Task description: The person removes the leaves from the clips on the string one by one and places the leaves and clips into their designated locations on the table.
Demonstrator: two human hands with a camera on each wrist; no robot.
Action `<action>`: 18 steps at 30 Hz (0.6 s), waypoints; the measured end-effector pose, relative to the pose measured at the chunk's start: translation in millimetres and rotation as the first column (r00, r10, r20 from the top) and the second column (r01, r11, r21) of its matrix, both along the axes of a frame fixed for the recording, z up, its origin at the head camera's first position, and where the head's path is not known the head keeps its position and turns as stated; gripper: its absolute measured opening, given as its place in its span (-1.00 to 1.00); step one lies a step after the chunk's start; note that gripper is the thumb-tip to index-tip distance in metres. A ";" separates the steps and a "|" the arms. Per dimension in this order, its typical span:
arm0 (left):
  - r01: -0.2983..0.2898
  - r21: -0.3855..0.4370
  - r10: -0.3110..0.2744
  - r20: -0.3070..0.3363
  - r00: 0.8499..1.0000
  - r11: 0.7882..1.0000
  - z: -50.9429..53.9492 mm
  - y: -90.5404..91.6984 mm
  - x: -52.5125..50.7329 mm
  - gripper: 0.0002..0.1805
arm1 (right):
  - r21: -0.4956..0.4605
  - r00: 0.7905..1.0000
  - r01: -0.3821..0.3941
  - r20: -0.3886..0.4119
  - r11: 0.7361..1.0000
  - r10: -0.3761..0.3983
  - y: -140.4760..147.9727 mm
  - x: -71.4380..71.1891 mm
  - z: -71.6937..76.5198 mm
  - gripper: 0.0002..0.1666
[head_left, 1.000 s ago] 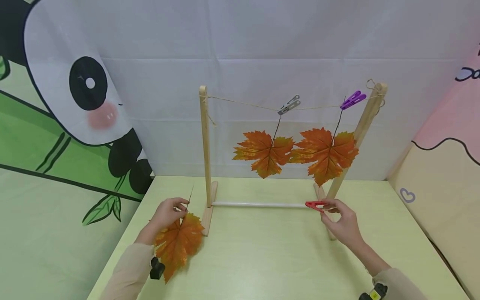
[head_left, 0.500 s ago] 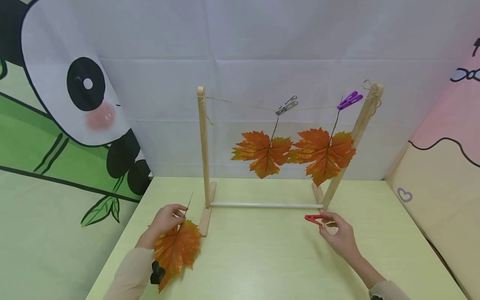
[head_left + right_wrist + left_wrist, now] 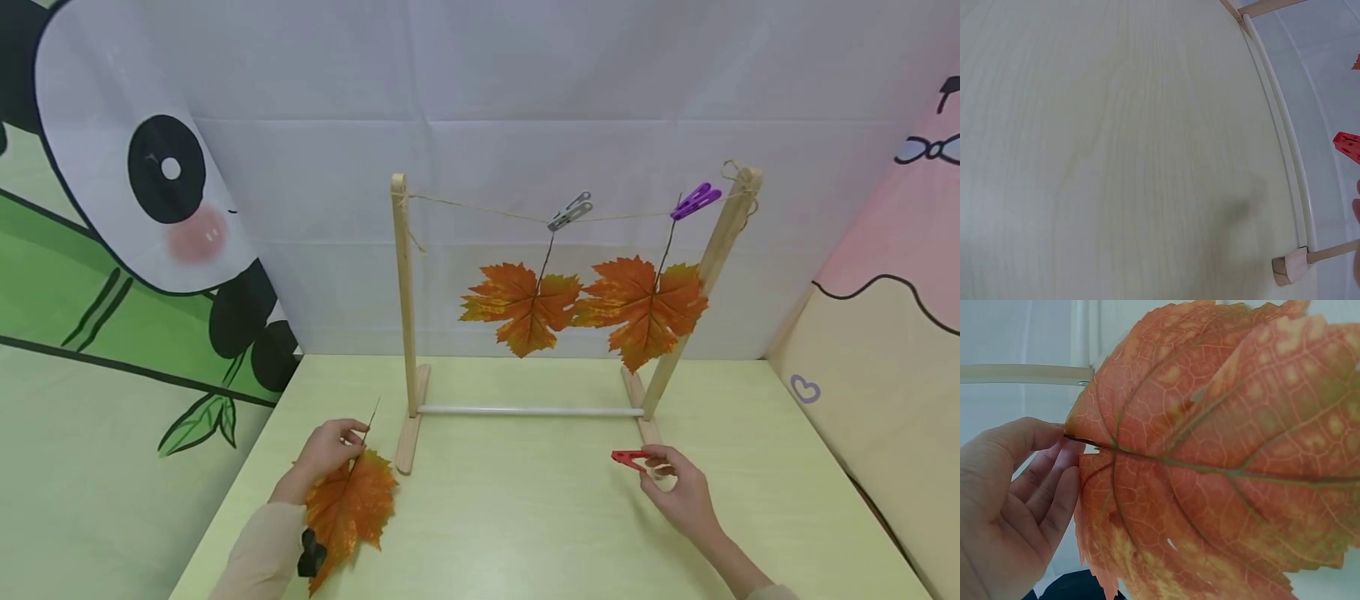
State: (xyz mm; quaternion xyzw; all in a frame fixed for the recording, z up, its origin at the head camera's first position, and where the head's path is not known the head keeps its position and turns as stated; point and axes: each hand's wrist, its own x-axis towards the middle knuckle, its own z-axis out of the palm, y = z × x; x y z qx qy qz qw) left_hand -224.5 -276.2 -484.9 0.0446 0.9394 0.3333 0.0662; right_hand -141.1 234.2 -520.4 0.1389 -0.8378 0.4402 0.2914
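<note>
My left hand [image 3: 330,450] pinches the thin dark stem of an orange artificial maple leaf [image 3: 351,504] at the table's left side. In the left wrist view the veined leaf [image 3: 1210,462] spreads out from the thumb and finger. On the right, my right hand [image 3: 681,487] holds a red clothespin [image 3: 628,458] between thumb and fingers, over the table in front of the stand's right foot. Only the red clothespin's tip [image 3: 1349,145] and a bit of the fingers show at the right wrist view's edge.
A wooden stand has a left post [image 3: 404,292], a leaning right post [image 3: 705,275] and a white crossbar [image 3: 525,411]. From its string [image 3: 480,207] hang two maple leaves, held by a grey clothespin [image 3: 570,212] and a purple clothespin [image 3: 696,202].
My right hand has come down and nearer with the red clothespin, away from the crossbar. My left hand has lowered slightly with the leaf. The view has shifted a little.
</note>
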 end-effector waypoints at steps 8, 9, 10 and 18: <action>-0.029 -0.004 0.029 0.028 0.999 1.000 -12.2 -2.4 -0.2 -0.67 | -0.002 0.999 0.018 0.036 1.000 -0.018 -0.8 8.3 -14.6 -0.51; -0.032 -0.005 0.033 0.030 0.999 0.999 -13.4 -2.4 0.0 -0.67 | -0.003 0.999 0.021 0.040 1.000 -0.020 -0.8 9.4 -16.0 -0.51; -0.031 -0.006 0.031 0.030 0.999 0.999 -15.1 -2.6 -0.1 -0.67 | -0.002 0.999 0.024 0.044 1.000 -0.023 -0.9 10.5 -17.5 -0.51; -0.044 -0.006 0.044 0.034 0.998 0.999 -25.7 -1.7 2.7 -0.70 | -0.027 0.997 0.026 0.067 0.999 -0.024 -4.3 15.0 -29.6 -0.51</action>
